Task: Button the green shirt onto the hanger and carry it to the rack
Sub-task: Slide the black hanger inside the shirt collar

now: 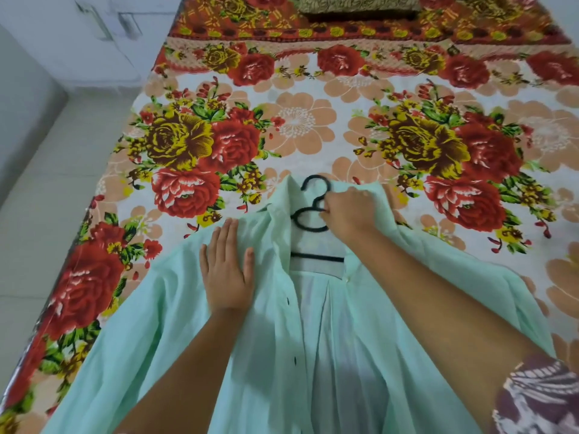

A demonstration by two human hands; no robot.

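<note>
Green shirt (175, 308) is laid unbuttoned on the near end of the floral bedsheet (297, 120), a black hanger (313, 186) set inside its collar. Left hand (227, 270) is pressed flat on the left panel, apparently to steady it; right hand (351, 211) is curled round the hanger's neck.

The bed (99, 211) runs lengthwise away from me and is covered edge to edge by a floral sheet (297, 120) printed with red and yellow roses on a pale ground. At the far end the print changes to a dark red band, and a gold-brown patterned cushion (360, 6) lies on it. At my end, the green shirt (175, 308) lies spread on the sheet, front open, collar pointing away from me. The black hanger (313, 257) sits inside the shirt; its hook projects past the collar onto the sheet.
</note>
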